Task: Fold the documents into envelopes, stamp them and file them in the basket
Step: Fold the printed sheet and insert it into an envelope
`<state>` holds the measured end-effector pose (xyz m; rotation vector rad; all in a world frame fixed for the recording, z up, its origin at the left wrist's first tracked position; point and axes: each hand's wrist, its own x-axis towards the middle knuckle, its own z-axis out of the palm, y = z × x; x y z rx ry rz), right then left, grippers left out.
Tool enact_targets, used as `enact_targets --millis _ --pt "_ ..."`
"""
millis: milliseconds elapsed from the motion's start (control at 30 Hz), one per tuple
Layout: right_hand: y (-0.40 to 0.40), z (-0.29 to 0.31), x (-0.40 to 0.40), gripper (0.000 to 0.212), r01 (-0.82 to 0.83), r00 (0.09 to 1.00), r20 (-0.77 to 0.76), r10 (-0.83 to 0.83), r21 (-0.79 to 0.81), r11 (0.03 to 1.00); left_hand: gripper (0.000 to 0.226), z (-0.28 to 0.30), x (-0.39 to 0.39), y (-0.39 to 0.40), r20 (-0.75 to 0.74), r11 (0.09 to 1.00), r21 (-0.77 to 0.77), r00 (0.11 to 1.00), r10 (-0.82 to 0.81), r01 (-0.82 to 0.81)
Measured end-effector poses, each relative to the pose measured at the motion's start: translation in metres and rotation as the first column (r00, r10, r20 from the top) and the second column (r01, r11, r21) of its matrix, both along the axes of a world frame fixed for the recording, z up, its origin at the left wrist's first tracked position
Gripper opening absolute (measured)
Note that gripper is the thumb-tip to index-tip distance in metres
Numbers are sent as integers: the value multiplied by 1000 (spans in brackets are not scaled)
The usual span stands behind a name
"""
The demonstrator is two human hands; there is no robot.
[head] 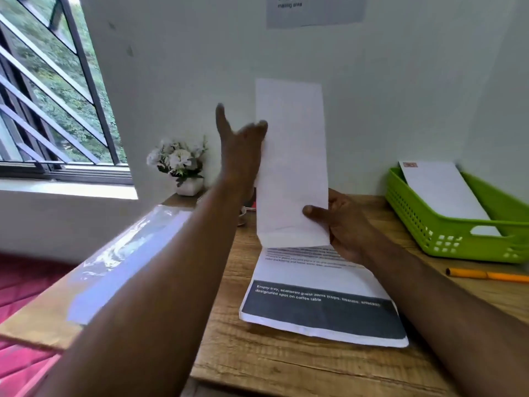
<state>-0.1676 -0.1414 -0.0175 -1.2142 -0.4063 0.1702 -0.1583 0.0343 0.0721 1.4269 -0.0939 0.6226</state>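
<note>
I hold a long white envelope upright above the wooden desk. My right hand grips its lower right edge, thumb on the front. My left hand touches the envelope's left edge with the fingers spread and one finger pointing up. A printed document with a dark band lies on the desk just under the envelope. At the right stands a green basket holding one stamped white envelope.
A shiny plastic sleeve lies on the desk's left side. A small pot of white flowers stands at the back by the wall. An orange pen lies in front of the basket. The window is at the left.
</note>
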Motion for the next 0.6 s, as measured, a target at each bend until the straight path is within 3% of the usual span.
enact_targets --millis 67,133,200,333,433,600 --pt "-5 -2 6 49 46 999 2 -46 -10 999 78 -42 3 -4 -146 943 -205 945 -294 262" --pt "-7 -6 10 53 8 1000 20 -7 -59 998 55 -77 7 -4 -192 864 -327 868 -458 383" --pt "-7 -11 12 62 -58 997 35 63 -122 991 37 -96 12 -1 -196 855 -388 875 -442 345" --pt "-6 -17 16 82 -75 994 -88 62 -157 985 33 -106 25 5 -91 835 -479 931 -353 270" --pt "-3 -18 19 68 17 993 -116 -28 -96 995 35 -109 30 5 -55 809 -526 938 -341 263" --pt "-5 -19 24 43 201 959 -181 -218 -107 974 62 -108 27 -5 -83 760 -553 885 -458 341"
